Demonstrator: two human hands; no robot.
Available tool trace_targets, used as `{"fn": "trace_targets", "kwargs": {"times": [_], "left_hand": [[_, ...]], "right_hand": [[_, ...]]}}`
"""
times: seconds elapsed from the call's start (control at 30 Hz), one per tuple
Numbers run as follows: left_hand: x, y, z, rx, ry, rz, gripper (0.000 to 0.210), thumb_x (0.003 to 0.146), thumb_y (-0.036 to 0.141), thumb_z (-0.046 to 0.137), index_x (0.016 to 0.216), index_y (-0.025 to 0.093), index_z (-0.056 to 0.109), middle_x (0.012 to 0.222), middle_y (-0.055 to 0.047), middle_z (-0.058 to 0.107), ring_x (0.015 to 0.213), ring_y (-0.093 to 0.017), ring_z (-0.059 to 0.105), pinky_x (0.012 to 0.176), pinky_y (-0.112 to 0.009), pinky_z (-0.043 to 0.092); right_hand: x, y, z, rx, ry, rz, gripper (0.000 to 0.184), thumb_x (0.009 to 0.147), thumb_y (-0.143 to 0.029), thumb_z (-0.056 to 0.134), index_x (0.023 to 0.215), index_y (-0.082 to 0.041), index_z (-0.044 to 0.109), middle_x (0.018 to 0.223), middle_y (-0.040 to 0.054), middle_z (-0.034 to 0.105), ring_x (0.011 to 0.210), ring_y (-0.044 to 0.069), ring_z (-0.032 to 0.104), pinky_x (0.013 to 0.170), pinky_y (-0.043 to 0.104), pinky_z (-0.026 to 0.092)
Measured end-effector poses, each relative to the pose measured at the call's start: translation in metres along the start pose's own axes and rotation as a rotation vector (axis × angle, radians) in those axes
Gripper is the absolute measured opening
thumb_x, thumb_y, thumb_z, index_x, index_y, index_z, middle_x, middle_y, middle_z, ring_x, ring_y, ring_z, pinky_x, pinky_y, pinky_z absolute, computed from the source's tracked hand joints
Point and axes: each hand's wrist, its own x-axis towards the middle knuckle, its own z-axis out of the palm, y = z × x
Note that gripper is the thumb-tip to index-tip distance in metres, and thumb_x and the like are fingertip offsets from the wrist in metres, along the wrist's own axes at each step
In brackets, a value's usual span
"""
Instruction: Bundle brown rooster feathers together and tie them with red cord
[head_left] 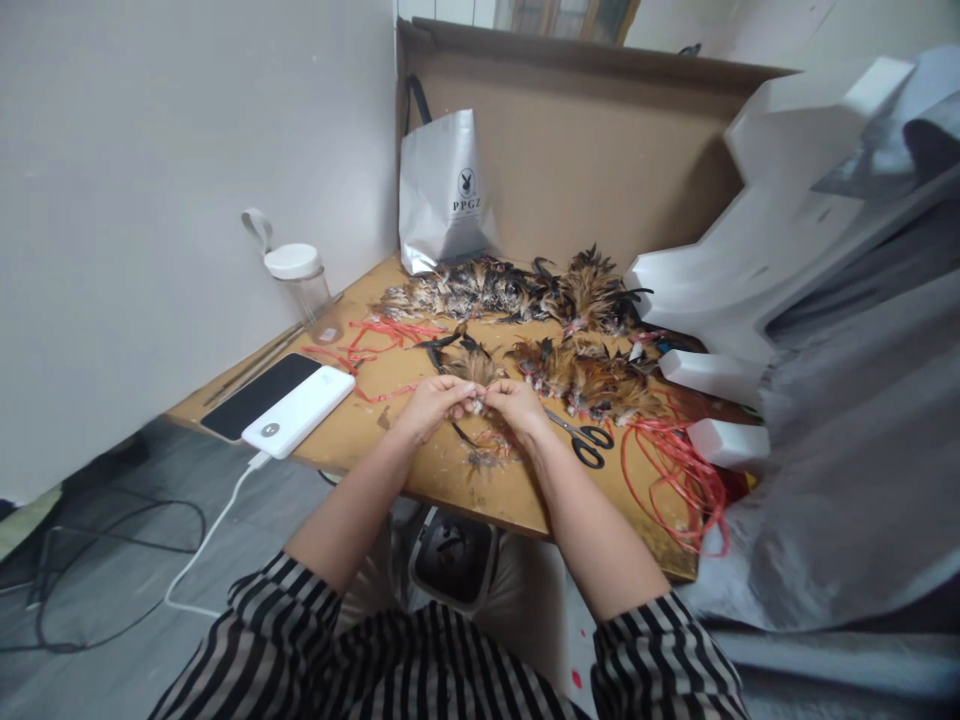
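Head view: both bare hands are at the front middle of the wooden table (337, 440), their fingertips meeting at the base of a small feather bundle (472, 362). The left hand (439, 405) has thumb and fingers pinched on this base; the right hand (517, 405) pinches the same spot from the other side, fingers curled. The exact grip points are too small to make out. The bundle's brown plumes point away from the person. Loose feather scraps (487, 455) lie just below the hands. Black-handled scissors (587, 440) rest beside the right wrist. Brown feather clusters (600, 378) lie beyond the scissors, with a longer feather row (472, 285) behind, in front of a silver bag (442, 190). Red strands (694, 480) are heaped at the right corner. At left, a white power bank (300, 410) touches a dark-screened phone (262, 395); a lidded cup (304, 290) stands near the wall.
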Motion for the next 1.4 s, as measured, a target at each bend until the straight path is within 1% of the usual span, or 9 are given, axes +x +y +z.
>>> {"fn": "trace_targets", "kwargs": {"times": [0.27,0.43,0.53,0.67,0.8,0.97,1.13,1.23,1.4], "left_hand": [[0.004,-0.004,-0.004,0.066,0.004,-0.032,0.029,0.068,0.038,0.061,0.069,0.009,0.062,0.056,-0.005,0.061,0.047,-0.008,0.053,0.047,-0.019,0.039],[0.004,-0.008,-0.002,0.144,0.051,-0.052,0.024,0.061,0.032,0.068,0.068,0.01,0.063,0.055,-0.003,0.06,0.048,-0.007,0.052,0.05,-0.019,0.041],[0.004,-0.009,0.001,0.173,0.098,-0.092,0.024,0.056,0.026,0.071,0.073,0.009,0.064,0.054,-0.002,0.06,0.049,-0.008,0.053,0.051,-0.02,0.042],[0.004,-0.007,0.004,0.189,0.149,-0.132,0.022,0.055,0.02,0.07,0.072,0.008,0.063,0.053,-0.003,0.06,0.047,-0.008,0.053,0.051,-0.021,0.043],[0.004,-0.006,0.005,0.193,0.153,-0.138,0.022,0.053,0.018,0.07,0.072,0.008,0.063,0.053,-0.003,0.061,0.048,-0.008,0.053,0.051,-0.02,0.043],[0.004,-0.007,0.003,0.249,0.095,-0.108,0.02,0.053,0.023,0.071,0.067,0.01,0.064,0.052,-0.002,0.06,0.046,-0.008,0.052,0.049,-0.02,0.041],[0.004,-0.008,0.0,0.255,0.072,-0.083,0.022,0.056,0.029,0.07,0.067,0.011,0.062,0.052,-0.003,0.06,0.047,-0.009,0.052,0.049,-0.021,0.04],[0.004,-0.008,-0.001,0.222,0.077,-0.073,0.025,0.058,0.031,0.07,0.069,0.011,0.061,0.055,-0.002,0.061,0.048,-0.009,0.053,0.05,-0.021,0.041],[0.003,-0.008,-0.003,0.201,0.067,-0.061,0.026,0.059,0.032,0.069,0.07,0.011,0.06,0.057,-0.002,0.061,0.05,-0.008,0.053,0.052,-0.02,0.041]], "right_hand": [[-0.002,0.003,-0.005,-0.007,-0.15,0.11,0.021,0.058,-0.033,0.067,0.062,-0.014,0.06,0.053,0.0008,0.06,0.046,0.007,0.05,0.044,0.017,0.037],[-0.004,0.001,-0.007,-0.157,-0.111,0.12,0.019,0.065,-0.034,0.06,0.066,-0.015,0.061,0.053,0.0007,0.058,0.039,0.006,0.045,0.037,0.017,0.032],[-0.004,0.001,-0.007,-0.219,-0.062,0.035,0.016,0.065,-0.031,0.058,0.066,-0.015,0.059,0.052,0.0001,0.057,0.04,0.007,0.045,0.039,0.018,0.033],[-0.001,0.003,-0.009,-0.37,0.004,-0.201,0.016,0.064,-0.03,0.057,0.066,-0.014,0.06,0.056,-0.0002,0.057,0.048,0.008,0.046,0.047,0.019,0.036],[0.0,0.005,-0.01,-0.484,-0.024,-0.31,0.018,0.068,-0.03,0.052,0.067,-0.015,0.061,0.06,0.0005,0.059,0.053,0.009,0.048,0.051,0.02,0.037],[-0.001,0.004,-0.006,-0.483,-0.049,-0.356,0.015,0.068,-0.028,0.053,0.066,-0.015,0.061,0.063,0.0012,0.06,0.057,0.011,0.05,0.056,0.022,0.039],[-0.001,-0.001,-0.009,-0.323,-0.059,-0.307,0.018,0.068,-0.03,0.055,0.073,-0.015,0.064,0.07,0.0033,0.064,0.064,0.013,0.055,0.063,0.024,0.042],[-0.002,-0.005,-0.013,-0.29,-0.119,-0.262,0.021,0.068,-0.027,0.056,0.081,-0.014,0.065,0.075,0.0041,0.065,0.066,0.013,0.056,0.065,0.025,0.043],[-0.005,-0.006,-0.014,-0.36,-0.208,-0.286,0.023,0.07,-0.024,0.054,0.088,-0.016,0.064,0.081,0.0039,0.066,0.069,0.014,0.058,0.066,0.026,0.043]]}}
